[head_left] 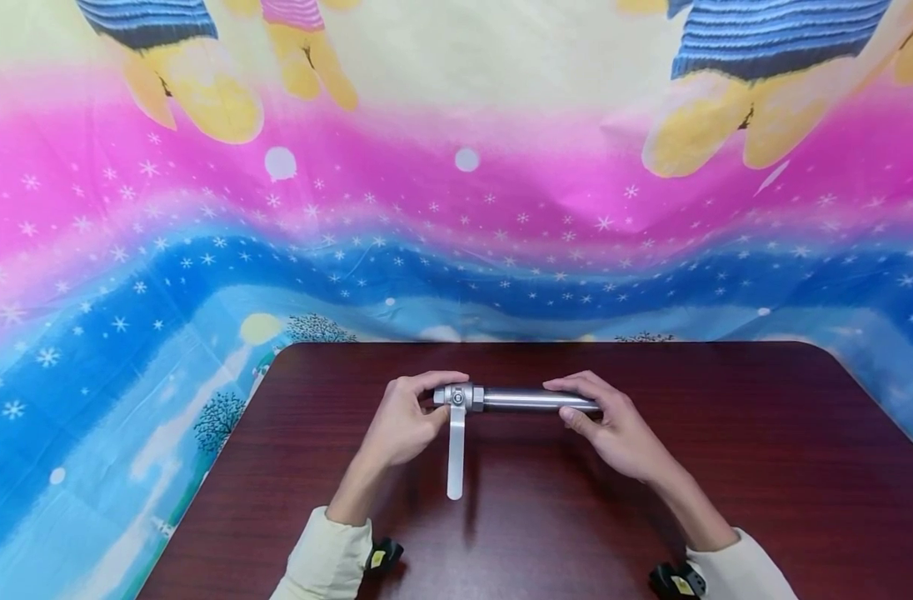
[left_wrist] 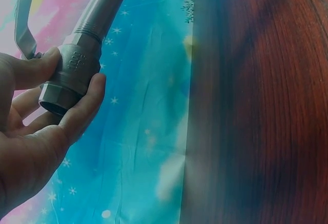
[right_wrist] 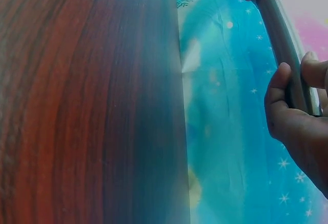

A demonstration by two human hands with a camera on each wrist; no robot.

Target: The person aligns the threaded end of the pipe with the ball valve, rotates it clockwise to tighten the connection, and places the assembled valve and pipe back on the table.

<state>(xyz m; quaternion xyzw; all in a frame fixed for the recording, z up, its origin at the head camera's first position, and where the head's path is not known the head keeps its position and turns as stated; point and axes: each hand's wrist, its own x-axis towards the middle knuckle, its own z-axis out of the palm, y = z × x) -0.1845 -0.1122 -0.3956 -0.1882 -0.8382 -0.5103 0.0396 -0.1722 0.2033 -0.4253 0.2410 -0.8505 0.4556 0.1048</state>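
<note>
Printed cloth [head_left: 456, 192], pink over blue with snowflakes and cartoon legs in striped knits, fills the whole background and drops behind a dark red wood-grain table [head_left: 531, 533] with rounded far corners. Two pale sleeves, the left [head_left: 325, 554] and the right [head_left: 741, 571], come in from the near edge. Beyond them the person's left hand [head_left: 406, 421] and right hand [head_left: 621, 429] face each other near the table's far side, joined by one metal assembly that they seem to hold above the wood, lying level across the head view. Its longest part is a smooth steel pipe [head_left: 520, 399], whose right end the right hand pinches between thumb and fingers. At the pipe's other end sits a ball valve [head_left: 458, 397], gripped by the left hand with the thumb on one side and fingers curled round the other, close to its open hex end [left_wrist: 56, 97]. From the valve a flat lever [head_left: 456, 458] points toward the person, square to the pipe. Smallest of all, a ridged band of thread [left_wrist: 88, 29] shows at the joint, so the step looks like fitting or unfitting pipe and valve; turning them would call for one hand to hold firm while the other twists in line.
</note>
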